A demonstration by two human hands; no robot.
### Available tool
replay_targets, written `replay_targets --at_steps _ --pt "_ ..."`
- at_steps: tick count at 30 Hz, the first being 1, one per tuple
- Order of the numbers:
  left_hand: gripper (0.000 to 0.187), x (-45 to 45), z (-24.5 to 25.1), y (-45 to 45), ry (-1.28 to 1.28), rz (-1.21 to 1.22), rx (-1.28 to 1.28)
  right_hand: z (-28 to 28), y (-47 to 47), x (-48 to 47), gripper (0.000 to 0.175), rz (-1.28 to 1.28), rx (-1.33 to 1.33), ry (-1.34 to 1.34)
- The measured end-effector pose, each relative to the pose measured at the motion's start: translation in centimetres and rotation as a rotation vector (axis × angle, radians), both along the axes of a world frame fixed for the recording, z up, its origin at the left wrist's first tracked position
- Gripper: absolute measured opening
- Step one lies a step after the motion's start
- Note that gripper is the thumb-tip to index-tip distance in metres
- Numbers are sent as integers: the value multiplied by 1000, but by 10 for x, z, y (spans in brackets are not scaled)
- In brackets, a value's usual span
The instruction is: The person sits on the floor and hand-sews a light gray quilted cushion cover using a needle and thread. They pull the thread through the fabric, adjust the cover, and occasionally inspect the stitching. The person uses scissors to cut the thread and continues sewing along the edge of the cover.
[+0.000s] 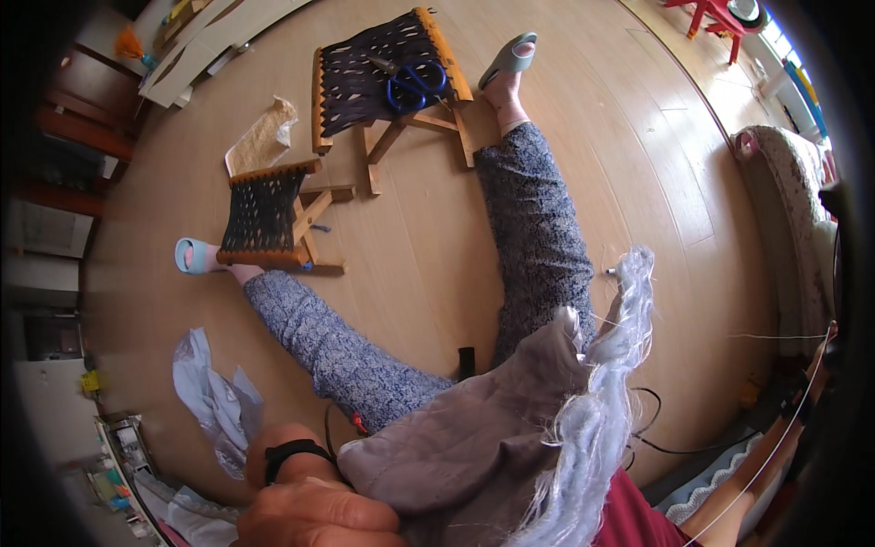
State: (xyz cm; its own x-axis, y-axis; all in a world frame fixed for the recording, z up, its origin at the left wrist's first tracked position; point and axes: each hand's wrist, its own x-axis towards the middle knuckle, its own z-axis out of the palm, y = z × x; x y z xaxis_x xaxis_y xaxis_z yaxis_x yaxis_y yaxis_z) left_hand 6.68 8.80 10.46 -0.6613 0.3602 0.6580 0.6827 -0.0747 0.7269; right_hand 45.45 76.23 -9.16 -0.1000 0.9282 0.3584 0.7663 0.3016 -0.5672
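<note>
My left hand [318, 509] is at the bottom left, a black band on its wrist. Its fingers are curled beside a grey-brown quilted cloth [465, 437] over my lap; whether they hold something is hidden. At the far right edge my raised right hand [826, 345], dim and partly cut off, has a long white thread [776, 437] at its fingertips. That thread runs down to the bottom edge, and a short length juts left from the fingers. A thick bundle of silvery-white fibres [601, 403] lies over the cloth's right side, with loose strands sticking out.
Blue-handled scissors [410, 85] lie on a larger folding stool [383, 51] with woven dark webbing. A smaller such stool [263, 212] stands by my left foot, near a crumpled tan sheet [263, 140]. Pale crumpled material [212, 400] lies at left. A black cord [677, 448] crosses the floor at right.
</note>
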Motion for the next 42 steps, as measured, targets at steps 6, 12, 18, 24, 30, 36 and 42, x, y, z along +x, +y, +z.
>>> replay_targets --at_steps 6,12,18,24,30,36,42 --pt "28 -1 11 12 -59 -60 -32 -27 9 27 17 -69 -5 -60" --pt "31 -5 6 34 -63 -66 -8 -48 17 34 18 -106 -6 -111" --pt "27 -8 -11 53 -35 -27 82 -63 22 34 19 -111 -1 -151" --pt "25 -2 -17 60 -64 24 10 -76 29 31 20 -111 8 -182" --pt "26 0 -18 64 -122 72 -16 -86 36 24 21 -101 7 -217" --pt "27 -11 -20 67 -82 78 -14 -96 44 16 22 -87 13 -234" --pt "27 -17 -21 73 -65 101 -21 -100 55 10 23 -63 30 -243"
